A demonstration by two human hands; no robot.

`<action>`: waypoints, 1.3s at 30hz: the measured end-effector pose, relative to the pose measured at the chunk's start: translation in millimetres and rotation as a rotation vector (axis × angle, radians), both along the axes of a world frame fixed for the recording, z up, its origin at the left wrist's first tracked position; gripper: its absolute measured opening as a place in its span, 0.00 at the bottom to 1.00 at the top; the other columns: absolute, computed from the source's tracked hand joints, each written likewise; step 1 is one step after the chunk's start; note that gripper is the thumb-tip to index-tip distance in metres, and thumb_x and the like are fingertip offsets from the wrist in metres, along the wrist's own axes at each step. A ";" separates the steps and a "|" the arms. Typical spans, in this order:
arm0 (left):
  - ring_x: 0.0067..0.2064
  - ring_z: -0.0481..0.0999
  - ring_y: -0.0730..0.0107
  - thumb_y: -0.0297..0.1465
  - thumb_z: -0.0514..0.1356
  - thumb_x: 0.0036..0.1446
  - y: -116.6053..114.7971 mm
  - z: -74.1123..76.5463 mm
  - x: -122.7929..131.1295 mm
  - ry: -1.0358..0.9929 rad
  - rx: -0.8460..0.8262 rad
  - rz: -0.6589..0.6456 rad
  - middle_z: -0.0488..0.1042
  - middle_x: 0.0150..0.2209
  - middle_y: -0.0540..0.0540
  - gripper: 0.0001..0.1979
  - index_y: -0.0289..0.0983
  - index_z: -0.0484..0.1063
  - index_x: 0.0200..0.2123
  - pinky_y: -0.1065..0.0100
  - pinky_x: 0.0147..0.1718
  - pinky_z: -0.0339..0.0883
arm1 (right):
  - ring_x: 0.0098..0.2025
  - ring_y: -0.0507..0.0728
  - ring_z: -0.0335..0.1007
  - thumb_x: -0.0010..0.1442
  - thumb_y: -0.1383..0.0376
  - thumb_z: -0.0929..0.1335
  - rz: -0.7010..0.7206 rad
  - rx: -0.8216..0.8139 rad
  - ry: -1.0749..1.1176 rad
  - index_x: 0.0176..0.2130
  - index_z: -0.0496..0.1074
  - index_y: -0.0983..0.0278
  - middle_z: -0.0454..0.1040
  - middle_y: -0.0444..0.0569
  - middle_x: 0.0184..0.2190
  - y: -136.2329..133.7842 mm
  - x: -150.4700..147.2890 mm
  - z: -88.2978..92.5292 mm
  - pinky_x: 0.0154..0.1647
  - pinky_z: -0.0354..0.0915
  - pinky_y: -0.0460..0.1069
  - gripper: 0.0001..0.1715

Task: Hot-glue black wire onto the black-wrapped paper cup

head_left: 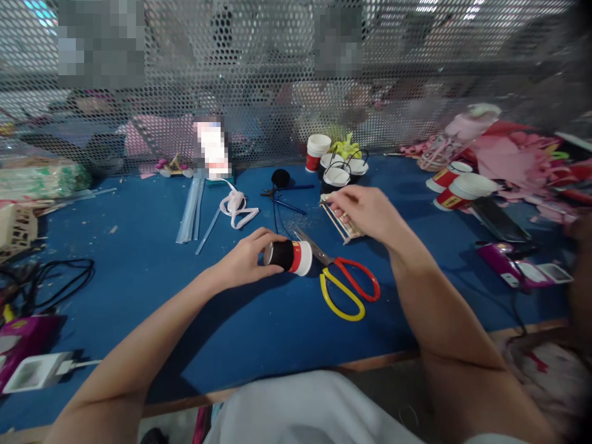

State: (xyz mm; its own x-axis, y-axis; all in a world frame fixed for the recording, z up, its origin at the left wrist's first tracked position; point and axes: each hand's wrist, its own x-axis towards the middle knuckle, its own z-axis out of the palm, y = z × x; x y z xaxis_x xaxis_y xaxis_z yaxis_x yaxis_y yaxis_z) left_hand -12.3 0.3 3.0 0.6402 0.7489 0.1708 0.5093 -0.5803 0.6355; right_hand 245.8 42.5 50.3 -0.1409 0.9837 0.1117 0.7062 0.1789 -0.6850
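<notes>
A: What is the left hand (247, 259) doing at the middle of the frame?

B: It is closing around a small paper cup (289, 256) wrapped in black, lying on its side with the red-and-white rim end pointing right. The fingers are curling over the dark end, so the hand is holding the cup just above the blue surface (139, 246).

A: And the right hand (365, 213)?

B: It is sitting a little higher and to the right, pinching into a bundle of thin pale sticks (340, 222). The fingers are narrowed on the bundle; whether one stick is being singled out I cannot tell.

A: What is lying between them?

B: Scissors (345, 280) with one red and one yellow handle, blades pointing up-left, tip just beside the cup's rim.

A: How would you judge good handling here?

B: I am thinking the cup wants a light grip, since paper walls dent easily. Keeping it steady on its side and low to the surface seems wise. The right hand is better off lifting a stick clear of the bundle than dragging it, so the rest are not scattering. The wrist is also passing near the scissor blades, so coming in from above looks safer.

A: Anything nearby to avoid?

B: Finished cups with black handles (340, 169) are standing just beyond the sticks, toward upper centre.
</notes>
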 end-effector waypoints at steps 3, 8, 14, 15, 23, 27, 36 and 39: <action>0.45 0.69 0.61 0.31 0.61 0.48 2.8 -2.8 -0.9 -0.015 0.041 0.030 0.64 0.47 0.41 0.24 0.38 0.62 0.50 0.60 0.42 0.68 | 0.31 0.58 0.70 0.57 0.55 0.61 -0.222 0.138 -0.182 0.36 0.71 0.65 0.74 0.54 0.33 6.4 35.9 -1.9 0.33 0.65 0.52 0.17; 0.46 0.69 0.59 0.30 0.62 0.47 5.7 -5.8 -3.1 0.027 0.058 0.033 0.65 0.47 0.41 0.24 0.38 0.63 0.49 0.57 0.45 0.66 | 0.39 0.65 0.69 0.52 0.65 0.62 -0.166 0.019 -0.571 0.38 0.72 0.70 0.73 0.61 0.36 16.8 67.3 -34.8 0.39 0.63 0.56 0.16; 0.45 0.70 0.59 0.33 0.63 0.47 8.0 -8.5 -6.3 0.032 0.032 0.042 0.67 0.47 0.42 0.25 0.40 0.63 0.50 0.56 0.44 0.66 | 0.44 0.67 0.67 0.51 0.64 0.62 -0.246 0.042 -0.572 0.42 0.70 0.74 0.70 0.66 0.41 19.4 65.2 -57.7 0.43 0.61 0.57 0.21; 0.45 0.70 0.59 0.33 0.63 0.47 8.3 -8.4 -6.4 0.033 0.032 0.041 0.67 0.46 0.42 0.25 0.40 0.63 0.50 0.56 0.44 0.66 | 0.45 0.67 0.66 0.51 0.64 0.62 -0.262 0.044 -0.561 0.43 0.69 0.75 0.70 0.67 0.42 19.2 64.5 -58.2 0.43 0.61 0.57 0.22; 0.44 0.70 0.60 0.33 0.63 0.47 8.5 -4.4 -6.6 0.036 0.003 0.043 0.68 0.45 0.42 0.24 0.39 0.64 0.49 0.58 0.42 0.67 | 0.43 0.64 0.69 0.49 0.65 0.66 -0.448 0.018 -0.235 0.50 0.61 0.74 0.70 0.64 0.42 14.2 62.2 -51.8 0.43 0.63 0.56 0.29; 0.45 0.70 0.61 0.33 0.63 0.49 9.4 -4.0 -8.2 0.029 0.013 0.025 0.67 0.46 0.42 0.24 0.39 0.63 0.50 0.59 0.43 0.67 | 0.41 0.59 0.70 0.44 0.63 0.70 -0.308 -0.008 0.194 0.45 0.65 0.69 0.72 0.57 0.42 1.4 54.2 -41.8 0.39 0.66 0.52 0.28; 0.49 0.68 0.59 0.31 0.63 0.48 16.3 -8.7 -12.5 0.006 0.082 0.014 0.67 0.48 0.41 0.24 0.39 0.62 0.50 0.57 0.48 0.65 | 0.23 0.51 0.65 0.52 0.57 0.66 0.127 -0.256 0.266 0.35 0.71 0.66 0.70 0.45 0.22 -42.3 9.2 -22.8 0.24 0.64 0.48 0.15; 0.49 0.68 0.59 0.30 0.63 0.48 16.8 -8.6 -13.1 -0.007 0.074 0.012 0.67 0.48 0.41 0.25 0.38 0.62 0.50 0.56 0.48 0.64 | 0.22 0.52 0.65 0.53 0.58 0.65 0.178 -0.194 0.190 0.35 0.71 0.65 0.71 0.46 0.22 -46.6 -0.8 -26.9 0.25 0.64 0.49 0.14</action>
